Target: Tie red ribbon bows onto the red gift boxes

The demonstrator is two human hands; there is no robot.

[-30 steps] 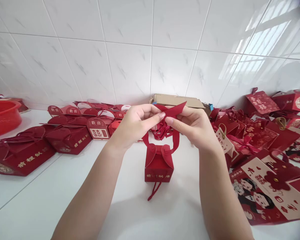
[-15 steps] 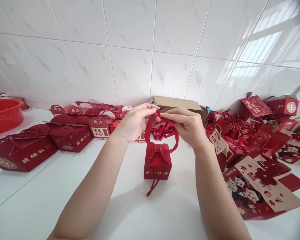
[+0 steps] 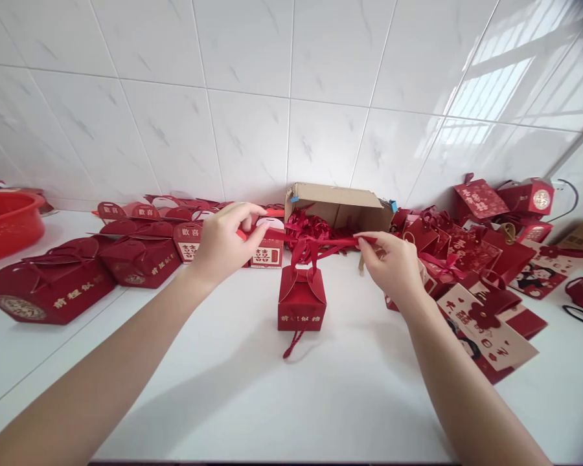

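With our left hand (image 3: 229, 241) and right hand (image 3: 387, 259) each pinching an end, we hold a red ribbon (image 3: 328, 241) taut above a small red box (image 3: 302, 301) at center frame, before an open carton (image 3: 337, 197) of ribbons.

Left hand (image 3: 229, 239) and right hand (image 3: 386, 255) pull a red ribbon (image 3: 313, 243) taut between them! Below it, a small red box (image 3: 301, 304) stands on the worktop (image 3: 272, 395); beyond the hands, an open carton (image 3: 342, 199).
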